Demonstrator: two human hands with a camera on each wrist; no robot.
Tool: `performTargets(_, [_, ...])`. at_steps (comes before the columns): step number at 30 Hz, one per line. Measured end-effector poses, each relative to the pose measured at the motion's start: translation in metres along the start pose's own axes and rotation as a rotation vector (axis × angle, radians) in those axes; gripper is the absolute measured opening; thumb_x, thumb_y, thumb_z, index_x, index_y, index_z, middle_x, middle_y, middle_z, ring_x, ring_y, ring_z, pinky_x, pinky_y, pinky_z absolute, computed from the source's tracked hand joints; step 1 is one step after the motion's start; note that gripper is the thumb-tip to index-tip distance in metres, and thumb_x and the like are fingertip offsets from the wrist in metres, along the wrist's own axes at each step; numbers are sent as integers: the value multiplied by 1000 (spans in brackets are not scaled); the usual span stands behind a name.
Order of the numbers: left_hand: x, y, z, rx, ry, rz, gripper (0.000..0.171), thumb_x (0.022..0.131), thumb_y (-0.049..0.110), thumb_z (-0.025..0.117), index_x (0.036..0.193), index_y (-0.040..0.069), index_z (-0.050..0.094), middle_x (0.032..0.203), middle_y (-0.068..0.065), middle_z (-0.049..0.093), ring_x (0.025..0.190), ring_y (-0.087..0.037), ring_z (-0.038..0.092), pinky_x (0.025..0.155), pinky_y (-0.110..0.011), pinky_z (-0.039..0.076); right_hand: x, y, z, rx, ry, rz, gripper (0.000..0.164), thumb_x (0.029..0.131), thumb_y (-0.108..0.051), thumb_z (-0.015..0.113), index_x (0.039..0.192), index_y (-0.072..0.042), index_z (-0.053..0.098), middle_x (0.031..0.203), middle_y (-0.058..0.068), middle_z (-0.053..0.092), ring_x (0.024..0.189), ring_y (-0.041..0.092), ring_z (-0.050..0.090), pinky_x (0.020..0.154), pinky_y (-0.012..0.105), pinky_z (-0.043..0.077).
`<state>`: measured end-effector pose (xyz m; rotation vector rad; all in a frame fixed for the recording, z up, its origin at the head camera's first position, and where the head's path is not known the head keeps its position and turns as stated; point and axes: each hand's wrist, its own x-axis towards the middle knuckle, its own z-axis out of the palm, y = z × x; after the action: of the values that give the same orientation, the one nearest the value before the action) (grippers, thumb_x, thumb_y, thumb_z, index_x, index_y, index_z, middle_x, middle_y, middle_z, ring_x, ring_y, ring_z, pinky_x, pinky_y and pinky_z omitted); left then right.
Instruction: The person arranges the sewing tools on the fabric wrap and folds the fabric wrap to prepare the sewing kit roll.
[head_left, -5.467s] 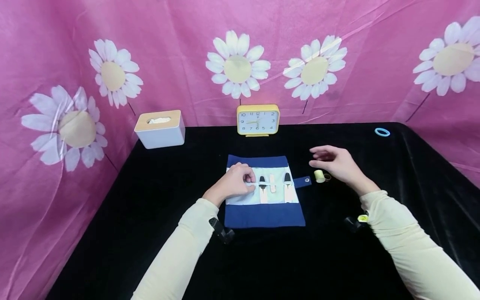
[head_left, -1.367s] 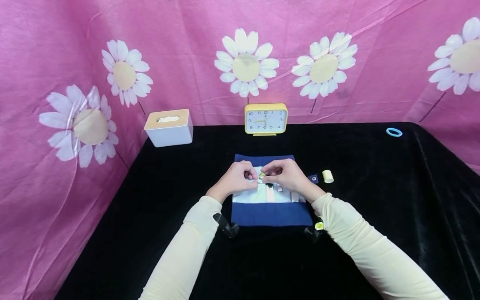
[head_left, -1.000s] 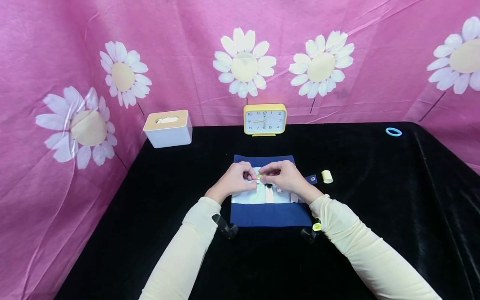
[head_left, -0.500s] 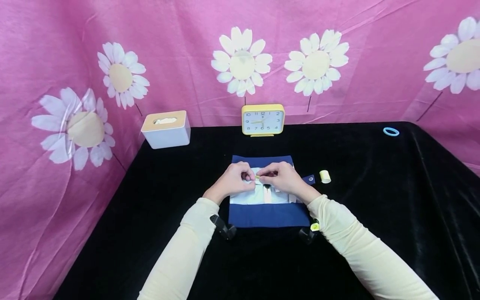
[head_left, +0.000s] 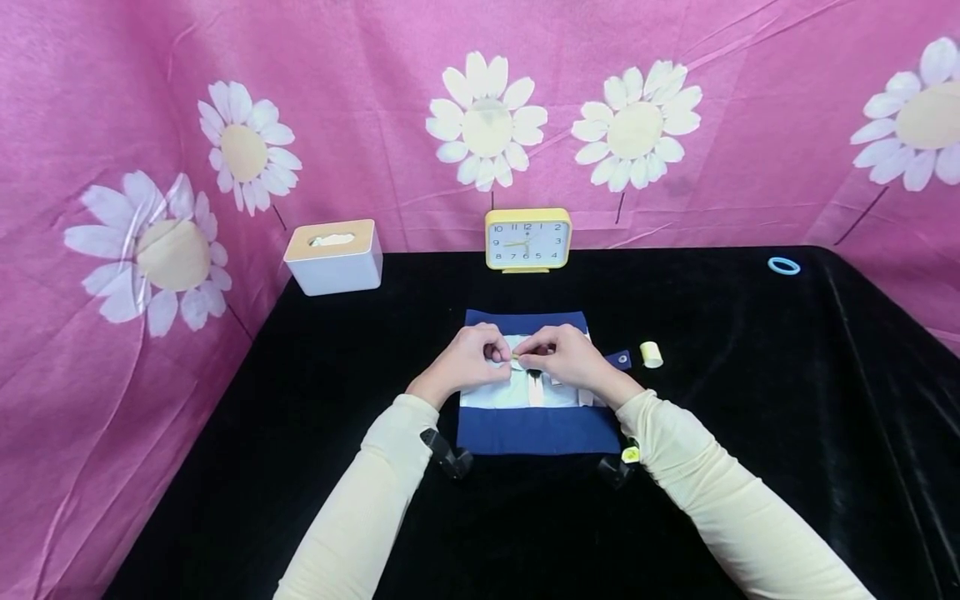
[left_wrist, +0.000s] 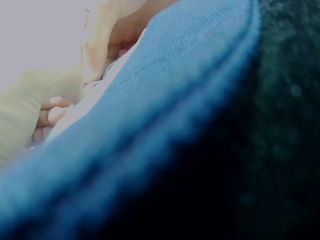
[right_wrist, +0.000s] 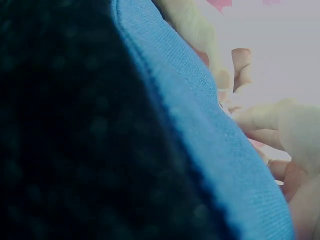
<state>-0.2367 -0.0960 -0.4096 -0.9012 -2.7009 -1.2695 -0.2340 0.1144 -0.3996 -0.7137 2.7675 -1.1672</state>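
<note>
A blue fabric roll with a pale inner panel lies unfolded on the black cloth. Over its middle, my left hand pinches the white elastic band of the panel. Opposite, my right hand pinches a small yellow-gold ring-like thing, mostly covered by fingertips, against that band. The fingertips of both hands nearly meet. A tool with a black top and pale lower part sits under the band, just below the right hand. In both wrist views, the blurred blue edge hides much of the fingers.
A pale yellow thread spool stands right of the roll's snap tab. At the back are a tissue box, a yellow clock and a light blue ring. A pink flowered curtain closes off the back.
The right hand came from beside the spool to the roll, bringing the small ring-like thing that lay there. Lately the hands barely move; the thing has turned edge-on between the fingertips.
</note>
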Motion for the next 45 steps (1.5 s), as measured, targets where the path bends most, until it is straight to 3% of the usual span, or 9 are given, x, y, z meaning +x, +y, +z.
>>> performTargets(7, [0,0,0,-1,-5,-10,7,76,5,72,80,9,69,81,0,60,81,-12,54,73,-20,46,-1,1,-1,3,-29,-12,23,81,-21,85,102,-14,81,84,-1,71,74,14,51,62,24,39])
performTargets(13, [-1,-1,0,-8,-10,-9,6,78,6,73,84,8,70,83,-1,61,80,-12,54,74,-21,47,-1,1,4,-33,12,-53,22,80,-20,85,100,-12,80,82,1,69,75,13,52,64,24,40])
performTargets(21, [-2,-1,-1,5,-21,5,10,80,5,74,87,8,70,84,-2,62,82,-13,54,76,-23,47,-4,3,10,-73,89,-201,13,80,-15,83,92,-12,80,78,0,66,73,14,53,65,26,40])
performTargets(25, [-2,-1,-4,55,-44,21,13,78,3,75,89,9,70,87,-2,63,86,-15,53,79,-24,47,-4,4,9,-88,102,-246,11,81,-16,83,91,-12,80,78,-1,65,72,14,52,65,26,40])
performTargets(33, [-2,3,-26,238,-193,-6,12,76,6,71,86,11,69,86,-1,61,88,-17,50,79,-29,45,-4,8,12,-129,143,-313,10,81,-17,83,89,-12,78,83,0,68,76,14,53,68,28,44])
performTargets(45, [-4,1,-38,260,-220,-3,10,73,6,73,79,11,67,83,-1,60,85,-17,51,78,-29,43,-5,8,11,-129,129,-299,13,81,-20,83,89,-11,78,85,-1,67,78,13,52,69,27,44])
